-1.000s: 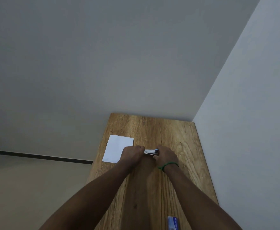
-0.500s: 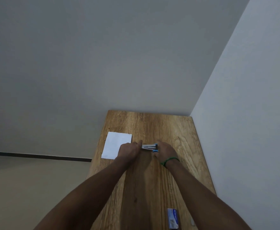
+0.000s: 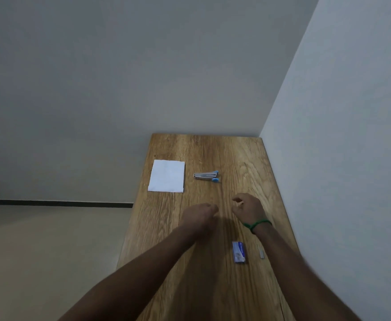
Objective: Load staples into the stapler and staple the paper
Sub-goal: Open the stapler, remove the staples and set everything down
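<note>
A small grey stapler (image 3: 206, 176) with blue ends lies on its side on the wooden table (image 3: 240, 158), free of both hands. The white paper (image 3: 166, 176) lies flat just left of it. My left hand (image 3: 198, 215) hovers nearer to me than the stapler, fingers curled loosely with nothing in them. To its right is my right hand (image 3: 247, 208), a green band on its wrist, fingers apart and empty. A blue staple box (image 3: 239, 252) lies close to me, with a loose strip of staples (image 3: 262, 254) to its right.
The table is narrow and stands in a corner, with a wall at its far end and another along its right side. Its left edge drops to the floor.
Both hands have let go of the stapler and drawn back toward me. The stapler now lies alone on the table.
</note>
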